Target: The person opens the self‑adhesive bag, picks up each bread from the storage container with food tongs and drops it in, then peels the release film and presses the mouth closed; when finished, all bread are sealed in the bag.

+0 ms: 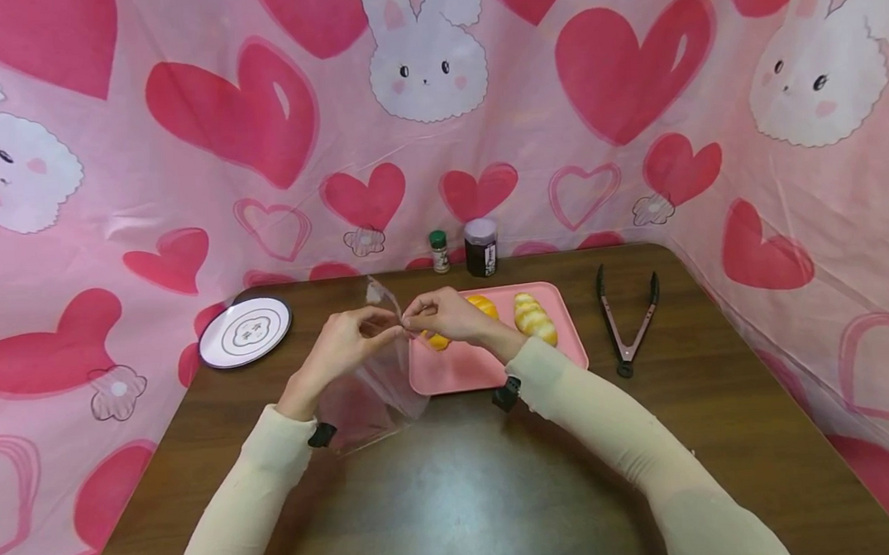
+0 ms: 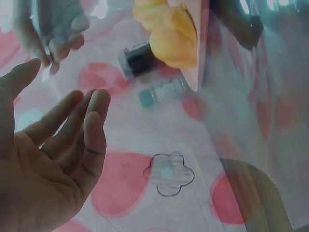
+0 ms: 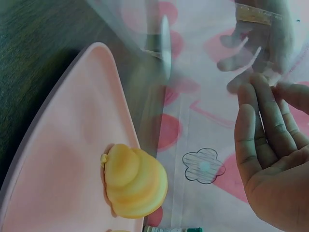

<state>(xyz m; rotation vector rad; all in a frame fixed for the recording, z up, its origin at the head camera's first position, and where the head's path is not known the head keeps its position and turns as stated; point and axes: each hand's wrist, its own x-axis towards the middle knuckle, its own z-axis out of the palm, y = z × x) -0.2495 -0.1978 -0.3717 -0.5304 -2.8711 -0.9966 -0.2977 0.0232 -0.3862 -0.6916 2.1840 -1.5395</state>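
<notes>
Two hands work at a clear plastic bag (image 1: 364, 409) at the centre left of the frame, where it hangs over a dark wooden surface (image 1: 439, 493) and overlaps, in the head view, the left edge of a pink rectangular tray (image 1: 456, 375). The right hand (image 1: 453, 314) pinches the film between thumb and fingertips; the left hand (image 1: 346, 340) shows its grip apart in the left wrist view, thumb clear of the fingers, close beside the same edge. The step appears to be finding and parting the bag's mouth. The next move would call for the left fingertips to slip between the film layers and spread them, without losing the right-hand pinch. A cream-striped bread roll (image 1: 536, 319) and an orange-yellow roll (image 1: 483, 306) lie on the tray; tongs (image 1: 625, 359) rest at right, an oval plate (image 1: 246, 332) at left.
</notes>
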